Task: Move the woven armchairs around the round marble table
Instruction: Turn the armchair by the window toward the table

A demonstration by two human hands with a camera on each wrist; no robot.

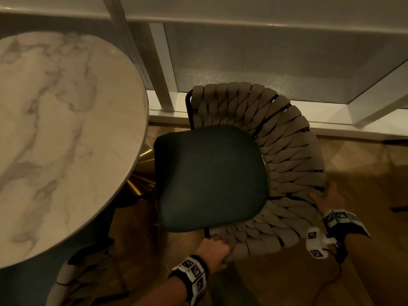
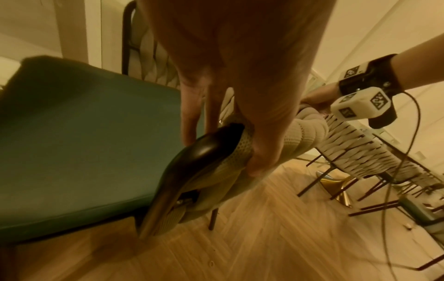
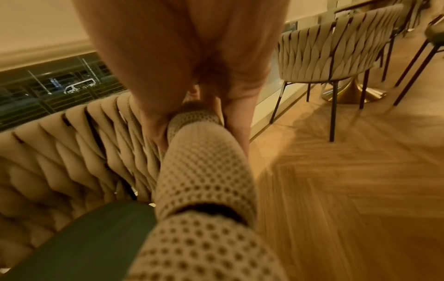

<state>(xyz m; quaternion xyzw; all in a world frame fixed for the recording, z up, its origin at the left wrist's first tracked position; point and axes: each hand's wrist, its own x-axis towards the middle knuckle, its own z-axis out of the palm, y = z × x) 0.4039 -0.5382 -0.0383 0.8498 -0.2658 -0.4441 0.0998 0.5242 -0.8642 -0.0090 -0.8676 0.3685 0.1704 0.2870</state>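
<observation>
A woven armchair with a beige braided back and a dark green seat cushion stands just right of the round marble table. My left hand grips the near end of its woven arm rim, fingers curled round the rim in the left wrist view. My right hand grips the top of the backrest further right, thumb and fingers either side of the woven rim. A second woven armchair shows partly under the table's near edge.
A white window frame and low sill run behind the chair. The floor is herringbone wood. In the right wrist view, another woven chair and a gold table base stand off to the right. A cable hangs from my right wrist.
</observation>
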